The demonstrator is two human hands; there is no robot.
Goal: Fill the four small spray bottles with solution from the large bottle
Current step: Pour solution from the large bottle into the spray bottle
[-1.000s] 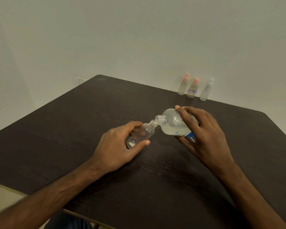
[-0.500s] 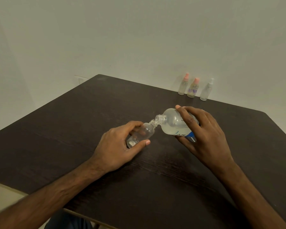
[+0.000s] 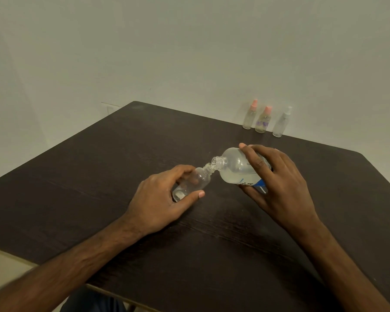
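A pale, bare wall (image 3: 189,52) fills the upper half of the view. Below it a dark wood-grain table (image 3: 88,181) spreads across the frame, one corner pointing away from the person. Both bare forearms reach in from the near edge and meet near the table's middle.

The right hand (image 3: 282,185) grips the large bottle (image 3: 233,168) — its digits are curled round the body, partly covering a blue-and-white label. The bottle is uncapped, held above the table and tipped steeply to the left, with clear solution pooled along its lower side. Its threaded mouth touches, or all but touches, the neck of the small bottle (image 3: 199,180).

The left hand (image 3: 158,199) holds that small bottle, thumb on the near side and fingers wrapped round the far side. The bottle is clear and capless. It is tilted so that its open neck points up and right toward the large bottle's mouth. Whether liquid is running between them cannot be told.

Well apart from the hands, at the table's far edge by the wall, three small spray bottles stand upright in a close row — a plain pink-capped bottle (image 3: 250,115) on the left, a purple-patterned bottle (image 3: 263,122) with a pink cap in the middle, and a white-capped bottle (image 3: 281,123) on the right.
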